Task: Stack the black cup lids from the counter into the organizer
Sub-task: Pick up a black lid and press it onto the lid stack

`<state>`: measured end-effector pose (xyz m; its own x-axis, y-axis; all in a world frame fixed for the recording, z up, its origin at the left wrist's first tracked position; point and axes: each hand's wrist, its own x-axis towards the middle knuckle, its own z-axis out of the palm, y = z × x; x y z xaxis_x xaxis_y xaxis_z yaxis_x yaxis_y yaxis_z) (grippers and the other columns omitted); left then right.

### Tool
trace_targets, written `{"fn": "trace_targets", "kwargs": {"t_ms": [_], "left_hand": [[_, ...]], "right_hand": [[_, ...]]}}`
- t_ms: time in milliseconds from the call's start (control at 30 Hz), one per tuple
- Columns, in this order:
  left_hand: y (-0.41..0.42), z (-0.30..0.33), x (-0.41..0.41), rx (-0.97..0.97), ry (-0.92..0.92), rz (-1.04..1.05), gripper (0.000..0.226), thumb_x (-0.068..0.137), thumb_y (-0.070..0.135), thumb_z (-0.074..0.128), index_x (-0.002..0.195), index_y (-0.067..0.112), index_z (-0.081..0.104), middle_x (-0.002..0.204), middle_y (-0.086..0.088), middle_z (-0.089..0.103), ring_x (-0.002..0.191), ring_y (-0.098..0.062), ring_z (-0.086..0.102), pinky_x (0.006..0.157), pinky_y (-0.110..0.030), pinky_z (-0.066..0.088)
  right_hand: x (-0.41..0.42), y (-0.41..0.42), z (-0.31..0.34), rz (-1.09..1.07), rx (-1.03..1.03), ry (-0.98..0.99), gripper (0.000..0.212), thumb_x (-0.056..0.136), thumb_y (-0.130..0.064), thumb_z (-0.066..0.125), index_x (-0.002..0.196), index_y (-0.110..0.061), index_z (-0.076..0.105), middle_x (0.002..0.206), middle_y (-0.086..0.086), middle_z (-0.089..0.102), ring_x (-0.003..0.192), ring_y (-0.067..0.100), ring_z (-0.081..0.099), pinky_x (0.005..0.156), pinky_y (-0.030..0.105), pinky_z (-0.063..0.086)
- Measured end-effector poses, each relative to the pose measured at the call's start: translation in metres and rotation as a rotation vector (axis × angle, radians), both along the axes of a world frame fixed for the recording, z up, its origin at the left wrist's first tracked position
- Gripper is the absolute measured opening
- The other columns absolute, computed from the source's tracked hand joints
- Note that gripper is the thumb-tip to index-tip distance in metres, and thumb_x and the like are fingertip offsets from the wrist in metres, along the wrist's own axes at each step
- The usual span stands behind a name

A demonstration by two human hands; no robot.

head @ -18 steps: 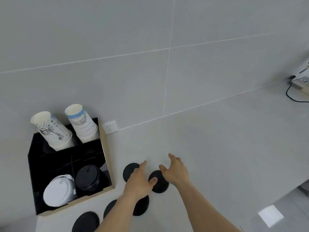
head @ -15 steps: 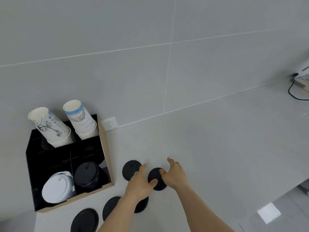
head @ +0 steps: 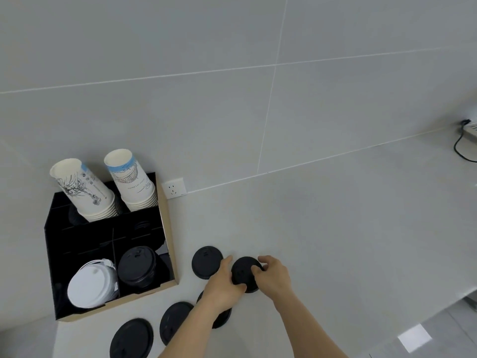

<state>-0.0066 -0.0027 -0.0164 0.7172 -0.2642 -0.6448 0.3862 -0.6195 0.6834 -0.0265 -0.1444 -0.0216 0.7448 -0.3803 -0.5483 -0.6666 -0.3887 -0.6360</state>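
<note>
Several black cup lids lie flat on the pale counter. Both hands grip one black lid (head: 242, 272): my left hand (head: 224, 286) holds its left edge, my right hand (head: 275, 276) its right edge. Another lid (head: 205, 262) lies just left of it. One more lid (head: 222, 317) is mostly hidden under my left forearm. Two lids (head: 174, 321) (head: 131, 338) lie nearer the front edge. The black organizer (head: 167, 241) stands at the left. Its front right compartment holds a stack of black lids (head: 136, 266).
The organizer's front left compartment holds white lids (head: 90, 284), and two stacks of paper cups (head: 85, 192) (head: 134, 182) lean in the back. A wall socket (head: 174, 188) sits behind it. A device with a black cable (head: 462, 148) is at the far right.
My right hand's fingers have closed onto the lid's right edge, and my left hand has closed on its left edge. The camera view has shifted slightly.
</note>
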Motion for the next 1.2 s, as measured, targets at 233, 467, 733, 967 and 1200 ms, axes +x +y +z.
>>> {"fn": "trace_targets", "kwargs": {"t_ms": [233, 467, 733, 967, 1200], "left_hand": [[0.035, 0.035, 0.024, -0.054, -0.210, 0.212, 0.054, 0.084, 0.025, 0.068, 0.133, 0.028, 0.048, 0.121, 0.004, 0.064, 0.106, -0.012, 0.063, 0.096, -0.033, 0.052], [0.117, 0.071, 0.043, -0.059, -0.404, 0.392, 0.036, 0.086, 0.027, 0.068, 0.120, 0.033, 0.059, 0.108, 0.013, 0.065, 0.090, 0.004, 0.061, 0.078, -0.022, 0.048], [0.198, 0.055, 0.046, 0.095, -0.457, 0.533, 0.030, 0.084, 0.023, 0.071, 0.112, 0.029, 0.065, 0.094, 0.016, 0.065, 0.087, -0.005, 0.066, 0.090, -0.036, 0.054], [0.225, 0.026, 0.041, 0.226, -0.443, 0.497, 0.032, 0.083, 0.026, 0.073, 0.113, 0.027, 0.064, 0.087, 0.015, 0.065, 0.083, -0.009, 0.066, 0.082, -0.031, 0.054], [0.229, 0.007, 0.036, 0.300, -0.464, 0.439, 0.040, 0.077, 0.034, 0.076, 0.115, 0.032, 0.061, 0.100, 0.015, 0.068, 0.090, -0.009, 0.066, 0.074, -0.028, 0.053]], "right_hand": [[0.026, 0.029, 0.040, -0.071, 0.022, -0.179, 0.027, 0.089, -0.028, 0.061, 0.114, -0.021, 0.067, 0.101, -0.001, 0.071, 0.096, 0.020, 0.065, 0.091, 0.040, 0.054], [0.060, 0.096, 0.077, 0.024, 0.082, -0.363, 0.020, 0.087, -0.022, 0.062, 0.104, -0.023, 0.074, 0.090, -0.015, 0.070, 0.087, 0.008, 0.066, 0.085, 0.032, 0.054], [0.077, 0.182, 0.077, 0.277, -0.013, -0.389, 0.019, 0.088, -0.023, 0.062, 0.102, -0.019, 0.074, 0.097, -0.005, 0.075, 0.085, 0.014, 0.069, 0.087, 0.033, 0.056], [0.076, 0.219, 0.053, 0.458, -0.197, -0.352, 0.017, 0.088, -0.025, 0.062, 0.101, -0.021, 0.073, 0.094, -0.003, 0.075, 0.085, 0.015, 0.068, 0.079, 0.033, 0.058], [0.070, 0.228, 0.031, 0.506, -0.275, -0.312, 0.034, 0.087, -0.023, 0.064, 0.121, -0.024, 0.063, 0.114, -0.003, 0.067, 0.101, 0.016, 0.065, 0.087, 0.031, 0.055]]}}
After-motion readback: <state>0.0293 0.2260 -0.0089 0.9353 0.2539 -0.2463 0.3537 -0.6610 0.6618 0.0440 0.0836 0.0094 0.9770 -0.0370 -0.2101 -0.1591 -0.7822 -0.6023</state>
